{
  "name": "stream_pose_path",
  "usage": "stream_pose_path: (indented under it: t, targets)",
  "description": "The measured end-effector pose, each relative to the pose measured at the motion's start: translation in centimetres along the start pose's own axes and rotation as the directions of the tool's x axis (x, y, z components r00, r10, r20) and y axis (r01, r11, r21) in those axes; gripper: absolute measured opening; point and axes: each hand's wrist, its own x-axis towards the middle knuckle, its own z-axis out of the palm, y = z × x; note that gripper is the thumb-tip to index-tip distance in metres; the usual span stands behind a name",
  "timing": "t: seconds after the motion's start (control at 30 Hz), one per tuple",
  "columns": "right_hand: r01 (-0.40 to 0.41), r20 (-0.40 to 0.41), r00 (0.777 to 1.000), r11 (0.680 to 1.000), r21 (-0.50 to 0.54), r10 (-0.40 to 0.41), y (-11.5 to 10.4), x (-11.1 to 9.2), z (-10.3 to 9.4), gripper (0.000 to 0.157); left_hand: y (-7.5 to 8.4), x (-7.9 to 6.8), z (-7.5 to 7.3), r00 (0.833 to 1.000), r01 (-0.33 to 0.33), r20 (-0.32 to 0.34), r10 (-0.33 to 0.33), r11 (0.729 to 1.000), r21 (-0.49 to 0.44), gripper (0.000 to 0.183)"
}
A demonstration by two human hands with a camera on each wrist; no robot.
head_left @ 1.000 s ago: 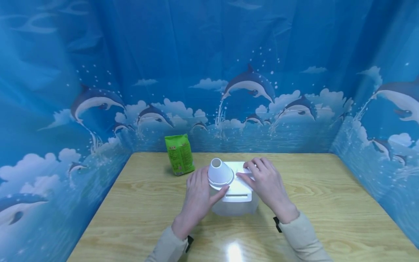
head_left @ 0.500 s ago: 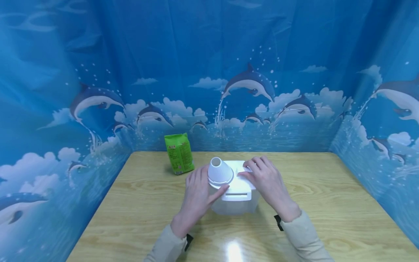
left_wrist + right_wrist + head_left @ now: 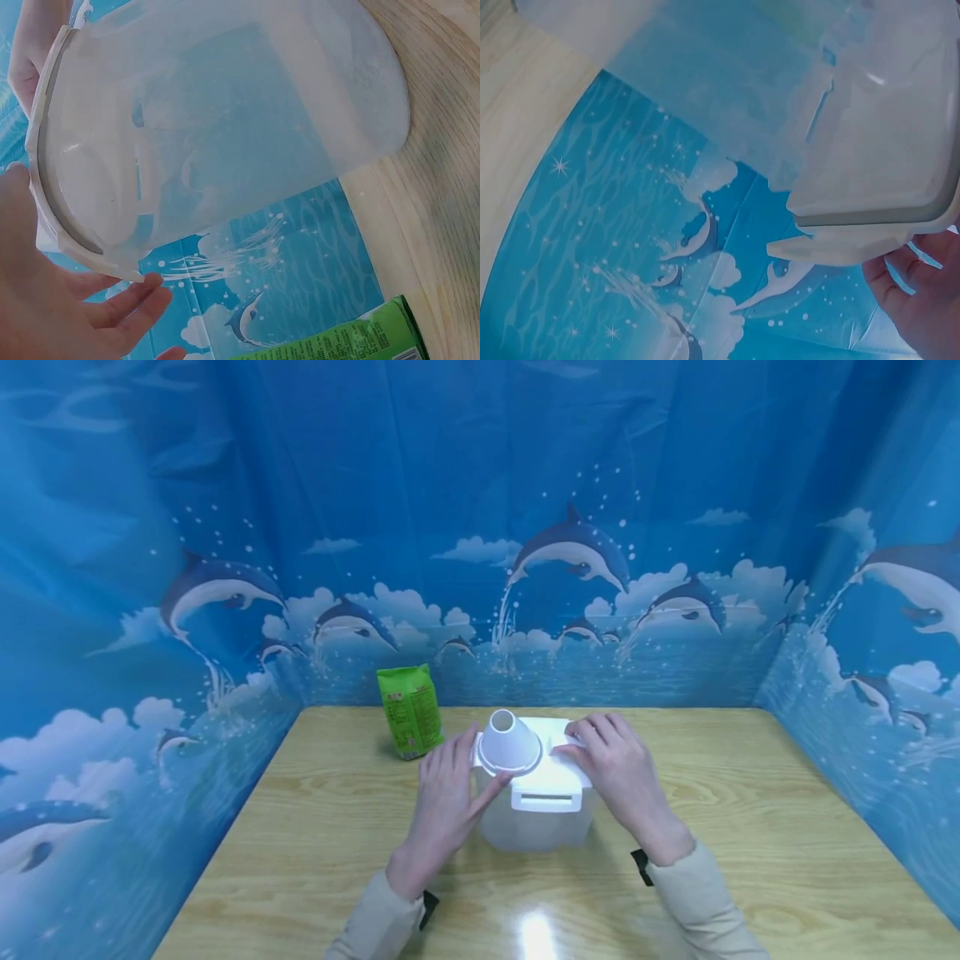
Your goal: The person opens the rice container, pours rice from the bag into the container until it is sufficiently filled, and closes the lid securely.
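A translucent plastic container [image 3: 536,829] stands upright on the table, with a white lid [image 3: 553,771] over it. On the lid's left part sits a white cone [image 3: 513,745], its narrow opening upward. My left hand [image 3: 446,789] grips the lid's left side, thumb near the cone's base and fingers at the edge. At the right side my right hand [image 3: 618,768] holds the lid between thumb and curled fingers. In the right wrist view, a grey seal [image 3: 877,219] shows along the lid's underside, and the lid [image 3: 840,246] appears raised off the container's rim.
A green printed bag [image 3: 412,712] stands at the back left of the wooden table [image 3: 337,852]. Blue dolphin-print curtains [image 3: 465,485] hang behind and at both sides. Dark straps [image 3: 642,867] circle the wrists.
Both hands have lifted the lid with its cone slightly up and away, and more of the container's front wall shows below it. The green bag has stayed in place.
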Motion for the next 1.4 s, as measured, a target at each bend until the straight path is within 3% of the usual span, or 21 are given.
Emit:
stream_pose_path:
  t: [0.37, 0.6, 1.0, 1.4]
  targets:
    - [-0.043, 0.001, 0.999, 0.995, -0.087, 0.044, 1.5, 0.0, -1.0, 0.032, 0.0, -0.3, 0.0, 0.997, 0.055, 0.045, -0.058, 0.997, 0.052, 0.089]
    - [-0.104, -0.001, 0.995, 0.988, -0.118, 0.105, 2.2, -0.1, -1.7, 0.034, -0.1, -0.3, 0.3, 0.994, 0.045, 0.101, -0.05, 0.998, 0.047, 0.085]
    - [-0.192, -0.1, 0.979, 0.971, -0.139, 0.179, 4.1, -1.1, -3.0, 0.033, 0.0, -0.3, 0.8, 0.984, 0.031, 0.174, -0.036, 0.999, 0.027, 0.082]
    - [-0.176, -0.153, 0.977, 0.969, -0.172, 0.15, 6.9, -2.8, -3.8, 0.032, 0.0, -0.4, 0.6, 0.982, 0.037, 0.186, -0.034, 0.999, -0.011, 0.081]
